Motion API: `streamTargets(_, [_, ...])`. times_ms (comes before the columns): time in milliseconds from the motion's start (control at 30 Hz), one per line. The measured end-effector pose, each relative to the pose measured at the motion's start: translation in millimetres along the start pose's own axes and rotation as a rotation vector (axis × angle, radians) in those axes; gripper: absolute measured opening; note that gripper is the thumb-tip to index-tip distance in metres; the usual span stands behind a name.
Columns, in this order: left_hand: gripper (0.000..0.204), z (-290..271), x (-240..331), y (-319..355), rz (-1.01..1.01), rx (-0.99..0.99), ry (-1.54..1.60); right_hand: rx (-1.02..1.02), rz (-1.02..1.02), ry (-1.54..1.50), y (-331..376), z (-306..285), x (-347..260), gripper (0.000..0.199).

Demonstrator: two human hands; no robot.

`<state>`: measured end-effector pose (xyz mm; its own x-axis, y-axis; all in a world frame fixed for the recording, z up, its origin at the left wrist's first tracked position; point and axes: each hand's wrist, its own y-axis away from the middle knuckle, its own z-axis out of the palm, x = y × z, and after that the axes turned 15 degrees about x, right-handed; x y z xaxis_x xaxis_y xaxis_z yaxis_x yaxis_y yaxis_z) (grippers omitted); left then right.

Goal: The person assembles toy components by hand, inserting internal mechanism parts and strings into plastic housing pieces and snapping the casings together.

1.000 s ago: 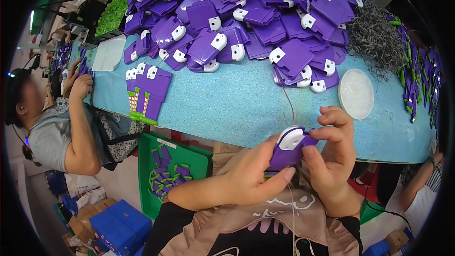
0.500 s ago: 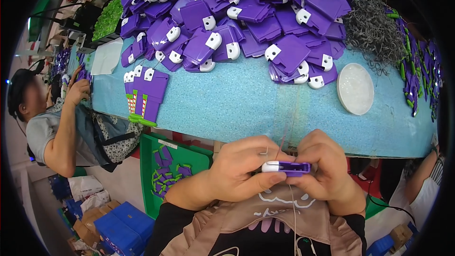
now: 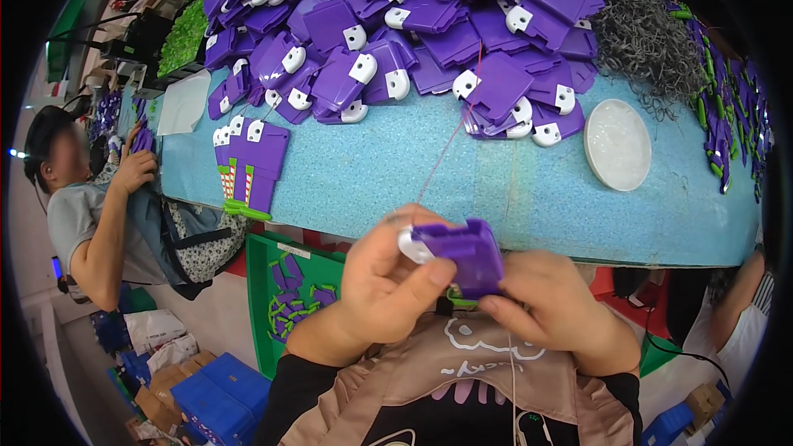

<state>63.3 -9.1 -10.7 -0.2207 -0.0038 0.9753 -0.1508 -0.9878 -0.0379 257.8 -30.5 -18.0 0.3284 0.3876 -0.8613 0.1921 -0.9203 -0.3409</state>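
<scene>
- Head view: the left hand [image 3: 384, 289] grasps the purple part [image 3: 471, 260], its thumb across the near face and its fingers curled behind the white end.
- Right hand [image 3: 557, 301] is at the part's right edge, fingers bent, thumb below; how firmly these fingers grip, if at all, I cannot tell.
- The part is held tilted in front of the body, just off the near edge of the blue table [image 3: 363, 173], its white end toward the left hand; it is slightly blurred.
- A thin reddish thread [image 3: 450, 144] slants from the left hand up and right, across the view of the table, toward the heap [image 3: 330, 25] of purple parts with white ends.
- Left on the table, a fan of finished-looking pieces [image 3: 266, 149] overlaps, striped legs and green feet toward the near edge.
- Right of the heap sit a white dish [image 3: 590, 149] and, beyond it, a grey tangle [image 3: 652, 41].
- Below the table's edge, a green tray [image 3: 330, 256] holds small purple and green pieces [image 3: 293, 314].
- At far left, a co-worker [image 3: 99, 231] sits with a raised hand near other purple pieces.
</scene>
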Motion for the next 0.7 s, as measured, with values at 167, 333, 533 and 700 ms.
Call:
streamTargets(167, [0.021, 0, -6, 3, -0.125, 0.040, 0.027, -0.095, 0.008, 0.050, 4, 1, -1, 0.016])
streamTargets(333, [0.026, 1, -3, -2, -0.143, 0.104, 0.049, -0.134, 0.023, -0.002, 5, 7, -2, 0.017])
streamTargets(533, [0.027, -1, -5, 10, -0.180, 0.157, -0.010, -0.088, -0.033, 0.029, 1, 6, -2, 0.016])
streamTargets(700, [0.030, -4, -7, 1, -0.163, 0.152, 0.069, -0.104, -0.046, 0.071, 3, 8, -1, 0.015])
